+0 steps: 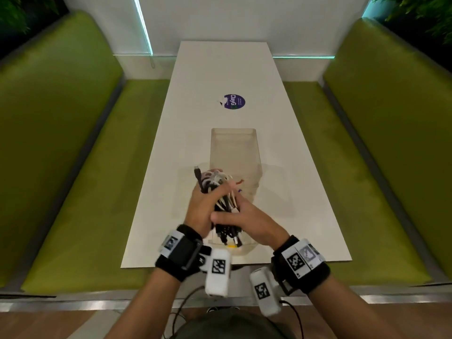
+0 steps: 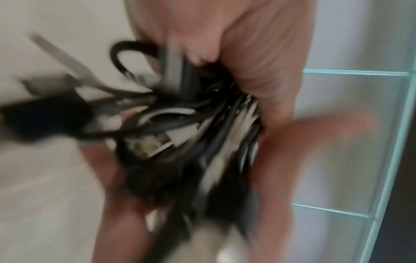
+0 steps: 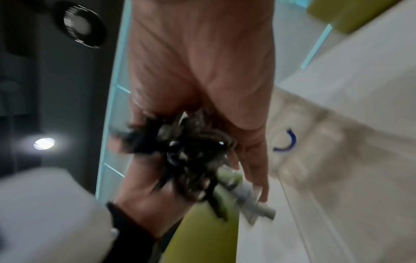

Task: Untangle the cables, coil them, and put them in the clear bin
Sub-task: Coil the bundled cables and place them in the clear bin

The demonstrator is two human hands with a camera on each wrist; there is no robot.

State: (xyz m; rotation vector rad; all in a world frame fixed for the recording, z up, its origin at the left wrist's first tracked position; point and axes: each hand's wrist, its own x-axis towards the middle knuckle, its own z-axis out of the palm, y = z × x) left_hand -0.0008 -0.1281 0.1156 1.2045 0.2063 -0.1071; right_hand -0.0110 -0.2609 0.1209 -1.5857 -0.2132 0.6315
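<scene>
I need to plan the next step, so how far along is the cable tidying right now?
Nothing looks finished: the clear plastic bin on the white table shows no coiled cables that I can make out. In hand: the left hand and right hand both grip one tangled bundle of black and white cables, lifted together. Left: untangling, coiling each cable, and placing them in the bin.
</scene>
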